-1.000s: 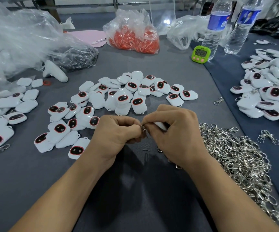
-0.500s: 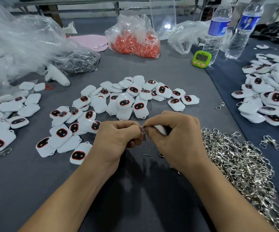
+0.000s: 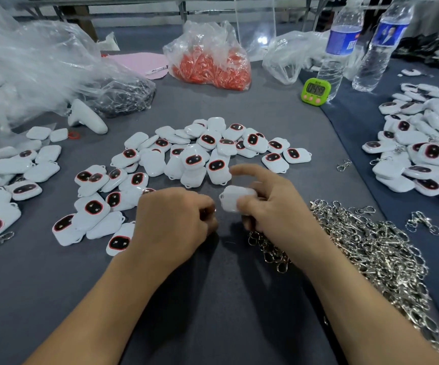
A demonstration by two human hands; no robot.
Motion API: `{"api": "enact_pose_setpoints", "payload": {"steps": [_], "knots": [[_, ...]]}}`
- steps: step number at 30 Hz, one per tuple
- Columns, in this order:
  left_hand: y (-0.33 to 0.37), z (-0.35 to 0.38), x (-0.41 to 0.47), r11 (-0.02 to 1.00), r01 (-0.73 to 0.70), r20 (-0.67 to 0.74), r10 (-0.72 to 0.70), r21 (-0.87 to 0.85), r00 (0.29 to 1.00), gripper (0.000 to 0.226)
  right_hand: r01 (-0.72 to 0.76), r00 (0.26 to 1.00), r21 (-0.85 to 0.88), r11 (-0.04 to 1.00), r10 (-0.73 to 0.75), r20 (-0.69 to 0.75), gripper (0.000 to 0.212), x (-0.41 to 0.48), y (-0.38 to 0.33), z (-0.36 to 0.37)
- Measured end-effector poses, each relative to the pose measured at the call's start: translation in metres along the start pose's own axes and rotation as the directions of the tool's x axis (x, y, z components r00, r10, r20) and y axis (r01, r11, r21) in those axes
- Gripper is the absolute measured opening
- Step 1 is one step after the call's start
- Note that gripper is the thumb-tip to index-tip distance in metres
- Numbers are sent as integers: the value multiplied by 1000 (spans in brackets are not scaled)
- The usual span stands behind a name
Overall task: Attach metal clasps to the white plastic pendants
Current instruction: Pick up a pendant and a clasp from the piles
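My right hand [image 3: 279, 209] pinches a plain white pendant [image 3: 235, 200] between thumb and middle fingers, with the index finger stretched out above it. The pendant's small loop points left, toward my left hand [image 3: 173, 219]. That hand is curled in a fist, and a small metal clasp [image 3: 214, 211] glints at its fingertips. A narrow gap separates hand and pendant. Loose white pendants [image 3: 194, 159], several with dark red-rimmed faces, lie heaped just beyond both hands. A large pile of silver clasps [image 3: 371, 246] spreads to the right of my right wrist.
More pendants lie at the left edge [image 3: 15, 175] and on the blue cloth at right [image 3: 423, 159]. Behind stand a bag of orange parts [image 3: 210, 64], clear plastic bags [image 3: 28, 61], a white controller [image 3: 86, 119], a green timer [image 3: 316, 91] and two water bottles [image 3: 337, 48].
The hands were pressed together at the clasp and pendant loop. Now they have drawn apart, the right hand has turned the pendant into view and its index finger has lifted.
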State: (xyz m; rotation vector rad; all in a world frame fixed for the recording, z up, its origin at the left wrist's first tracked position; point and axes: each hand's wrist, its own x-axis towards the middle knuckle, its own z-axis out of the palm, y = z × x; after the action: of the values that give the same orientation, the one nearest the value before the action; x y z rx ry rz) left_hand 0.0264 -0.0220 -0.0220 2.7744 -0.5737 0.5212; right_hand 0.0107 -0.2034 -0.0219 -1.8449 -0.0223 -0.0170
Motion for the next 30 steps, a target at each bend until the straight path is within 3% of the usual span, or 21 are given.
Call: {"api": "enact_pose_setpoints", "payload": {"steps": [2, 5, 13, 18, 30], "knots": [[3, 3, 3, 999, -18, 35, 19, -46, 999, 10, 21, 999, -160, 987, -24, -21, 30, 0, 2, 2], [0, 4, 3, 985, 18, 86, -3, -174, 996, 11, 37, 998, -187, 982, -46, -43, 19, -1, 3, 1], [-7, 8, 5, 964, 61, 141, -24, -260, 990, 12, 39, 996, -287, 957, -61, -69, 21, -3, 3, 4], [-8, 8, 5, 954, 65, 147, -23, -293, 989, 12, 6, 985, -197, 980, -40, -167, 23, -1, 3, 3], [-4, 7, 2, 960, -15, 92, 42, -278, 995, 17, 55, 994, -292, 955, -79, -73, 23, -2, 0, 5]]}}
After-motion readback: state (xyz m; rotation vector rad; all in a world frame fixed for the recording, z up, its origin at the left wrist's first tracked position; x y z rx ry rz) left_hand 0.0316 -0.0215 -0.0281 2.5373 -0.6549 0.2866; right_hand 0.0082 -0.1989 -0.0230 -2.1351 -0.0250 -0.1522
